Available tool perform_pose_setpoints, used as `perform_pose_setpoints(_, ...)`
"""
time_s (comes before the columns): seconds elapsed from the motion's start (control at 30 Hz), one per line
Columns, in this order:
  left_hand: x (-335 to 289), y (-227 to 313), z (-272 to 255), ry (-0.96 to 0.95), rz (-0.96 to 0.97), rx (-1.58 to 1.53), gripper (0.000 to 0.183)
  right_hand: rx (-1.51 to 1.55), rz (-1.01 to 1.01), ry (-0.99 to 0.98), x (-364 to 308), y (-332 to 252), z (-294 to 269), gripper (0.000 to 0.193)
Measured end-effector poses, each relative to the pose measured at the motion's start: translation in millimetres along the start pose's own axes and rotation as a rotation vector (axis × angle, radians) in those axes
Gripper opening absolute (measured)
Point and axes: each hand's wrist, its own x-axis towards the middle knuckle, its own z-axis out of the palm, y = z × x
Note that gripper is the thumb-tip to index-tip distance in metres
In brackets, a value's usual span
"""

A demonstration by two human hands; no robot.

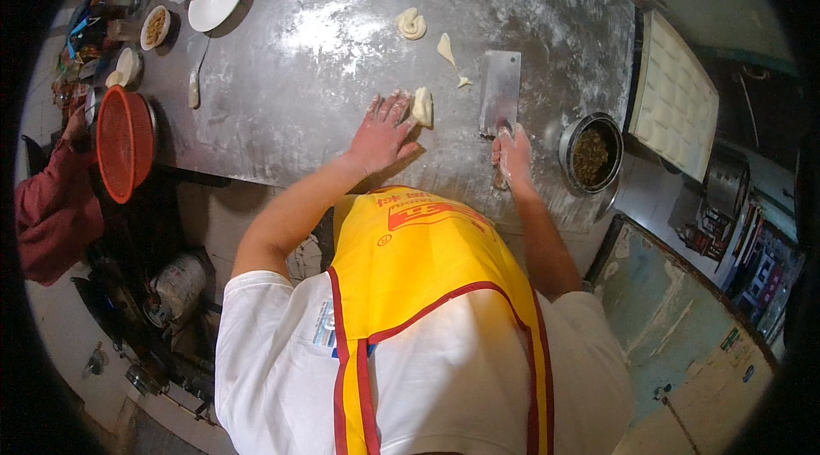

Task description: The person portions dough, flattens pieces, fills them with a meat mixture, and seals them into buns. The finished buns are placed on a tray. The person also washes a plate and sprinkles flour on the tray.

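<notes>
right grip clamped on 1 cleaver; left grip apart, by 1 dough piece

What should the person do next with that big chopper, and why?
Probably slide the cleaver left, closer to the small dough piece, ready for a cut. The right hand grips its handle, the blade lies apart from the dough, and the left hand is right beside that piece.
</notes>
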Motion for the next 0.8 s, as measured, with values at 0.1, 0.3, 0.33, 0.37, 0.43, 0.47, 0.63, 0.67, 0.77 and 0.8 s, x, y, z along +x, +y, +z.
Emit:
perform_pose_setpoints(0.1,6,12,6,0.032,0.063,-0.115,0.052,0.041,0.054,0.023,-3,17,-24,0.012)
perform_pose_setpoints(0.3,22,27,13,0.104,0.104,-0.321,0.056,-0.464,0.021,0.176,-1,42,-67,0.021)
perform_pose_setpoints(0.33,23,24,15,0.167,0.104,-0.357,0.053,-0.748,-0.073,0.221,-3,38,-72,0.022)
perform_pose_setpoints(0.37,22,18,18,0.231,0.019,-0.397,0.054,-1.025,-0.153,0.253,-5,32,-73,0.023)
perform_pose_setpoints(0.43,18,-5,23,0.327,-0.205,-0.332,0.054,-1.021,-0.339,0.269,-8,12,-68,0.025)
perform_pose_setpoints(0.47,13,-19,25,0.367,-0.328,-0.299,0.055,-1.013,-0.423,0.269,-11,1,-60,0.027)
perform_pose_setpoints(0.63,-10,-86,29,0.389,-0.733,-0.003,0.06,-0.899,-0.531,-0.19,29,-48,50,0.041)
perform_pose_setpoints(0.67,-12,-91,29,0.374,-0.742,0.025,0.061,-0.94,-0.555,-0.227,39,-53,73,0.043)
perform_pose_setpoints(0.77,-10,-91,28,0.308,-0.796,0.063,0.063,-1.191,-0.368,-0.446,53,-59,106,0.038)
perform_pose_setpoints(0.8,-9,-88,27,0.315,-0.806,0.059,0.063,-1.245,-0.392,-0.49,55,-59,110,0.036)
